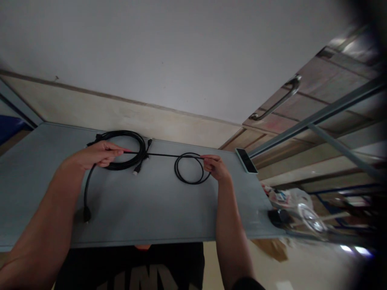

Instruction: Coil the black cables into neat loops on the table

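A black cable (165, 154) runs straight between my two hands above the grey table. My left hand (102, 154) pinches it near the table's left part; from this hand the cable's end hangs down to a black plug (87, 214). My right hand (214, 165) pinches the other end of the straight stretch. Beside my right hand, loose loops (190, 183) of the cable lie on the table. A thicker coil of black cable (139, 139) lies behind and beside my left hand, partly hidden by it, with its connectors (137, 168) showing at the right side.
The grey table (151, 217) stands against a wall. A phone (246, 160) lies at its back right corner. A dark round object (276, 218) is at the right edge, near a clear plastic item (311, 217). Metal shelf posts (320, 110) rise on the right.
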`<state>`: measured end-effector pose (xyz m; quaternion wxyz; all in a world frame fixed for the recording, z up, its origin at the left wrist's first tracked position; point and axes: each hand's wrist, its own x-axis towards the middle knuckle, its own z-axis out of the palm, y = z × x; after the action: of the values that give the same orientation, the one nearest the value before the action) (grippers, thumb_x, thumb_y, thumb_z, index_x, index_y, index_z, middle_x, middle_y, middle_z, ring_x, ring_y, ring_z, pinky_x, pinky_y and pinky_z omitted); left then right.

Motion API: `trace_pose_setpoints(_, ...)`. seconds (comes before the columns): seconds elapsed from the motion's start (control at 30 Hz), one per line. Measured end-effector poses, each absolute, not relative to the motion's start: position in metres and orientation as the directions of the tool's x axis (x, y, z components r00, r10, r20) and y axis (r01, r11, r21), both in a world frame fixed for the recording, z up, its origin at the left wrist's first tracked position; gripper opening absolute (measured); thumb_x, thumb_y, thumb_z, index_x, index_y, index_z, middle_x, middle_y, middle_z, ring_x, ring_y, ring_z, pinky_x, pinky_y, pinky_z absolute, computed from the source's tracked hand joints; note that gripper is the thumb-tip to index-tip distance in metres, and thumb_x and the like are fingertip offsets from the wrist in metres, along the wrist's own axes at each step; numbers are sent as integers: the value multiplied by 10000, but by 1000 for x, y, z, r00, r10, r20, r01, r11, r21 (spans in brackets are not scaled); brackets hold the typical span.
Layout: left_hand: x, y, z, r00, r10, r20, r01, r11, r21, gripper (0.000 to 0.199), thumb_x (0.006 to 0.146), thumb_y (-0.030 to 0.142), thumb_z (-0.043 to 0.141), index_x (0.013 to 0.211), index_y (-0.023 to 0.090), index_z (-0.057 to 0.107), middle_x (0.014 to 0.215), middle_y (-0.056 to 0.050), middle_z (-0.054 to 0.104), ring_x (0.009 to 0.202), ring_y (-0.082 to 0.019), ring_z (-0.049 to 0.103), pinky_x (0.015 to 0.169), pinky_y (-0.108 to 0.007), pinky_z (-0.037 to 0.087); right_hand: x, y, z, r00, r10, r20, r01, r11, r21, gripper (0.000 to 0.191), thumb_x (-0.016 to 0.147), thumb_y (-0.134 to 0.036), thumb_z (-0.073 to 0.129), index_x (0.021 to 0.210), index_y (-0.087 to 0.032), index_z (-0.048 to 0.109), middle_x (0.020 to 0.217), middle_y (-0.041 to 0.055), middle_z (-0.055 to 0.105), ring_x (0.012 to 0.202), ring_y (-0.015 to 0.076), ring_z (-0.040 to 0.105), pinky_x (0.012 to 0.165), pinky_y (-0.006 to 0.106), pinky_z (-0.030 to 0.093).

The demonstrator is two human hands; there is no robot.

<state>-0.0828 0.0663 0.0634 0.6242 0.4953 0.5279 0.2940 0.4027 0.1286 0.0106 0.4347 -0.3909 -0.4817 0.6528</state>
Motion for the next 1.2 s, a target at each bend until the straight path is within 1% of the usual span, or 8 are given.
trace_pose_setpoints(0.1,-99,66,67,137,928,-347,70,340,938,287,760,326,755,1003,173,735,498,79,171,461,-63,131,376,-189,160,407,131,11,-225,973,-48,-255,-106,-961,180,711,-253,764,867,-162,775,498,-86,282,444,47,195,429,220,125)
trace_pose_setpoints(0.2,-99,70,67,83,942,-326,-34,330,944,275,804,285,708,1052,167,716,499,87,161,429,-55,136,365,-169,136,407,134,9,-157,987,-16,-269,-58,-961,192,707,-259,756,875,-169,769,513,-87,270,451,53,173,418,215,127)
trace_pose_setpoints(0.4,-60,79,54,157,955,-250,-273,285,919,308,850,296,676,1137,183,682,498,109,178,373,-33,102,348,-161,89,386,136,3,-46,998,-29,-274,-41,-961,310,722,-260,716,1022,-182,732,573,-91,268,447,53,139,389,204,134)
trace_pose_setpoints(0.57,-27,75,52,199,968,-153,-334,214,918,512,869,332,668,1353,202,562,486,112,265,366,-51,185,344,-157,152,364,130,7,-63,998,-24,-302,-42,-952,328,750,-273,696,1070,-199,706,579,-93,267,438,52,145,383,197,132)
trace_pose_setpoints(0.7,-13,75,47,105,990,-93,-267,118,957,577,897,395,636,1423,191,514,538,91,326,393,-50,235,363,-159,174,355,125,11,-123,992,-24,-287,-58,-956,323,748,-273,710,1058,-183,718,572,-94,257,444,48,141,389,201,114)
trace_pose_setpoints(0.93,0,78,29,82,994,-72,-102,80,992,611,853,432,677,1406,202,549,557,100,245,409,-46,214,388,-172,164,351,122,11,-240,968,-77,-177,-122,-977,331,746,-292,723,1058,-182,725,563,-96,260,447,48,143,406,223,110)
trace_pose_setpoints(1.1,-1,78,29,41,999,-3,155,-4,988,531,868,473,617,1291,153,643,532,65,376,419,-74,326,399,-192,255,351,118,13,-349,930,-116,-131,-171,-976,339,743,-289,728,1059,-166,734,548,-104,235,440,43,145,406,223,110)
trace_pose_setpoints(1.2,2,75,31,55,997,57,334,-72,940,539,885,483,574,1307,154,641,546,34,495,461,-106,420,444,-213,345,347,115,14,-399,909,-119,-93,-170,-981,340,752,-289,727,1067,-163,739,545,-99,266,438,41,167,406,220,120)
